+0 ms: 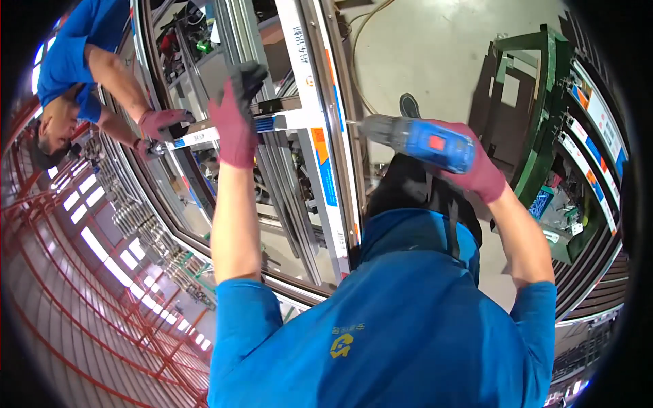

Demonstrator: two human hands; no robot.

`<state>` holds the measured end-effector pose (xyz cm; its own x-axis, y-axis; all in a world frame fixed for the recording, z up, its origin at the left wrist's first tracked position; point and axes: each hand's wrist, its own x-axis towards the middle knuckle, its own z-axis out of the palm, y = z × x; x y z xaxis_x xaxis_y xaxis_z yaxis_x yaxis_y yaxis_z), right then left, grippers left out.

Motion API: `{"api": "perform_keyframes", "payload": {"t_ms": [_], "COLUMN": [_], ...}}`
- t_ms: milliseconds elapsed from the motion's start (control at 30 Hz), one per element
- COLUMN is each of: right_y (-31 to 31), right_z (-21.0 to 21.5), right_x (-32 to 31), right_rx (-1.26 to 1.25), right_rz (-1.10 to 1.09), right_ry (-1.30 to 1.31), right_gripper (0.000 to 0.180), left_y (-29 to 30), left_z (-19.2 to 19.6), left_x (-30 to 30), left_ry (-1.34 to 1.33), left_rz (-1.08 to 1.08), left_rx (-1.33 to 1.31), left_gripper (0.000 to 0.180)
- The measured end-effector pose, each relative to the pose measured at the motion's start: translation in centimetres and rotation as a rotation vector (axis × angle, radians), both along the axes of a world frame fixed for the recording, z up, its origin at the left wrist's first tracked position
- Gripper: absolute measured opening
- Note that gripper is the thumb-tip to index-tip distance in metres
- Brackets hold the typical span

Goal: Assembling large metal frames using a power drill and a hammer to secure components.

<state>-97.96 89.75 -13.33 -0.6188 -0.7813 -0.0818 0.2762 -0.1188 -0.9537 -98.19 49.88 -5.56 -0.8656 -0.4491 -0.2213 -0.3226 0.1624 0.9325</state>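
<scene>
My right hand, in a maroon glove, is wrapped round the grip of a blue and black cordless drill. The drill's tip points left at the side of a long metal frame bar; whether the bit touches it I cannot tell. My left hand, in a maroon glove with dark fingers, is over a crossbar of the frame. Its fingers look stretched out and hold nothing visible. White film and orange and blue labels cover parts of the bars.
At the left, a co-worker in blue has gloved hands at the crossbar's far end. To the right stands a green metal rack with more profiles and small parts. A hose lies on the floor.
</scene>
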Motion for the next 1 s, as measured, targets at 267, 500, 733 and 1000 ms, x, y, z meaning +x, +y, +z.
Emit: {"api": "perform_keyframes", "payload": {"t_ms": [267,500,733,1000], "right_y": [2.3,-1.1,-1.6,-1.8], "right_z": [3.3,5.1,5.0,3.6], "right_x": [2.5,3.4,3.4,5.0], "right_rx": [0.088,0.014,0.14,0.229], "right_rz": [0.003,-0.099,-0.048,-0.259], "right_ry": [-0.052,0.027,0.079,0.476], "right_gripper": [0.064,0.062,0.061,0.052], "left_y": [10.2,14.3,15.5,17.8], "left_z": [3.0,1.2,0.6,1.7], "left_x": [9.9,10.2,9.4,7.3], "left_ry": [0.141,0.188,0.193,0.007], "left_rz": [0.343,0.221,0.285,0.043], "left_rx": [0.477,0.39,0.588,0.04], "left_gripper": [0.042,0.049,0.047,0.041]}}
